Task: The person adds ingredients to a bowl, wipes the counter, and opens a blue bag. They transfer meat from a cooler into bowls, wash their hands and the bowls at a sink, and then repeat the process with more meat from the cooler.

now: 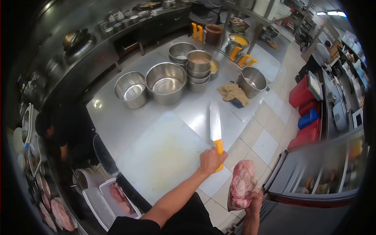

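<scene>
My left hand (212,159) is wrapped round the yellow handle of a kitchen knife (215,121). The broad blade points away from me, over the right edge of the steel table. Off to the right, my right hand (255,200) grips a large raw piece of meat (243,184), pink with white fat, held up beyond the table's edge. A white cutting board (160,152) with a yellowish stain lies on the table just left of the knife.
Steel pots (166,83) stand at the table's far side. A brown cloth (233,94) lies near another pot (252,81). Yellow-handled knives (243,59) stand along the far edge. At left, a person (68,133) bends beside a white bin (98,207) of meat.
</scene>
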Tool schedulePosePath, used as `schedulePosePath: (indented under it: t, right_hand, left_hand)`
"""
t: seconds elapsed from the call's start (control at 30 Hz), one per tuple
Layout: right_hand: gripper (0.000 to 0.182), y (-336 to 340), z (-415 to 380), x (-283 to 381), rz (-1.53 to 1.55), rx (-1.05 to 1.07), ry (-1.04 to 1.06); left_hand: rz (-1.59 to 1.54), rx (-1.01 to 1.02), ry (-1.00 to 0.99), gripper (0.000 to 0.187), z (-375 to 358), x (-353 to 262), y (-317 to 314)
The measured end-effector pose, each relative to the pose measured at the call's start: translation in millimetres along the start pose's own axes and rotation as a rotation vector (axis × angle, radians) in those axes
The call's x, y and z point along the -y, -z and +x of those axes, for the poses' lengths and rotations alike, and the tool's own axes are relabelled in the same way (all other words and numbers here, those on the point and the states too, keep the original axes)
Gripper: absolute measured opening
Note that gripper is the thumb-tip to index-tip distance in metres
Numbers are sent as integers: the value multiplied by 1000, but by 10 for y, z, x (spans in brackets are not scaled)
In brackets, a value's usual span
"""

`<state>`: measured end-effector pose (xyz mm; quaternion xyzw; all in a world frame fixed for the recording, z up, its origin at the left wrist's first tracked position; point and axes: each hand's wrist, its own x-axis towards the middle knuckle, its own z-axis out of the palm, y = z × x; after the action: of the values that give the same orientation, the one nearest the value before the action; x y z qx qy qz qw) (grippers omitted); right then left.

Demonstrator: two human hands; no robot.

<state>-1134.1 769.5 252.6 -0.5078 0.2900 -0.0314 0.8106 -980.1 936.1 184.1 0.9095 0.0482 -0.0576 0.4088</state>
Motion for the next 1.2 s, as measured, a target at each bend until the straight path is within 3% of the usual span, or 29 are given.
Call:
schedulePosePath:
  t: [0.1, 0.2, 0.27, 0.33, 0.37, 0.43, 0.5, 0.57, 0.7, 0.77, 0.93, 1.1, 1.2]
  right_hand:
    - [54, -138, 23, 5, 5, -21, 8]
    - [55, -220, -26, 22, 22, -41, 19]
    - [57, -407, -66, 126, 32, -76, 9]
    - [58, -375, -7, 100, 26, -32, 34]
    - [59, -356, -5, 79, 30, 0, 56]
    - [58, -378, 63, 69, 28, 35, 38]
    - [59, -361, 228, -32, -83, 203, 32]
    - [61, -742, 282, 50, -99, 241, 52]
    - [60, -1091, 290, 132, -183, 341, 61]
    - [56, -1138, 290, 183, -218, 445, 67]
    - [49, -1255, 220, 355, -378, 572, 45]
    - [45, -1472, 193, -13, -526, 653, 72]
    - [38, -1606, 218, -327, -702, 810, 37]
  left_hand:
    - [-35, -68, -42, 45, 534, -4, -29]
    - [-8, -13, -38, 46, 840, 40, -92]
    - [78, 41, -28, 58, 953, 78, -63]
    - [23, -194, 39, 71, 891, 9, 463]
    - [278, -513, -30, 81, 1010, 204, 560]
    - [283, -598, 100, 79, 1230, 377, 1206]
    - [344, -678, 144, 78, 1543, 688, 1478]
    - [222, -489, 41, 60, 1810, 981, 1616]
    - [107, -432, -28, 41, 1396, 908, 1877]
    - [-2, -537, -102, 29, 871, 771, 1941]
    - [22, -519, -244, 24, -297, 930, 2171]
    - [46, -483, -90, 24, -920, 1483, 2074]
    - [65, -521, -77, 29, -1091, 1598, 2065]
